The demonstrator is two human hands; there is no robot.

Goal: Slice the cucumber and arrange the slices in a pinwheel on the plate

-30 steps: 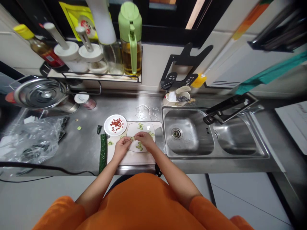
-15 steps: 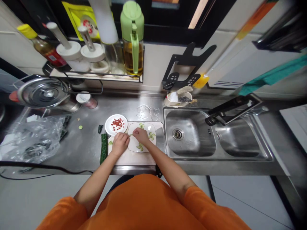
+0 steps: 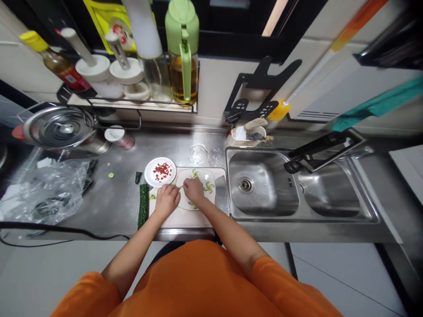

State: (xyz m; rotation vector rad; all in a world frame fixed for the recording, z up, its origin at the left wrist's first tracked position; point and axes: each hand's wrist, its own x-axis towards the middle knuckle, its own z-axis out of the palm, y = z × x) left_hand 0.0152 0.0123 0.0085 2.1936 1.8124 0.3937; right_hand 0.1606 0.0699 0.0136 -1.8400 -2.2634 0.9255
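Note:
Both of my hands are over a pale cutting board (image 3: pixel 185 216) on the steel counter. My left hand (image 3: pixel 167 199) and my right hand (image 3: pixel 194 189) are curled, and together they pinch a thin green cucumber slice (image 3: pixel 180 187) between their fingertips at the left edge of a white square plate (image 3: pixel 211 197). Folded cucumber slices (image 3: pixel 209 187) lie spread on that plate. A small round white plate (image 3: pixel 160 171) with chopped red chili stands just beyond my left hand. A long dark green cucumber piece (image 3: pixel 142 210) lies along the board's left side.
A double steel sink (image 3: pixel 264 187) with a black tap (image 3: pixel 322 149) is on the right. A crumpled clear plastic bag (image 3: pixel 42 191) and a black cable (image 3: pixel 66 231) lie left. A pot lid (image 3: pixel 57 127), a small jar (image 3: pixel 119 137) and a rack of bottles (image 3: pixel 132 94) stand behind.
My hands have shifted slightly left and back along the plate's left edge, still pinching the slice. The view has shifted a little.

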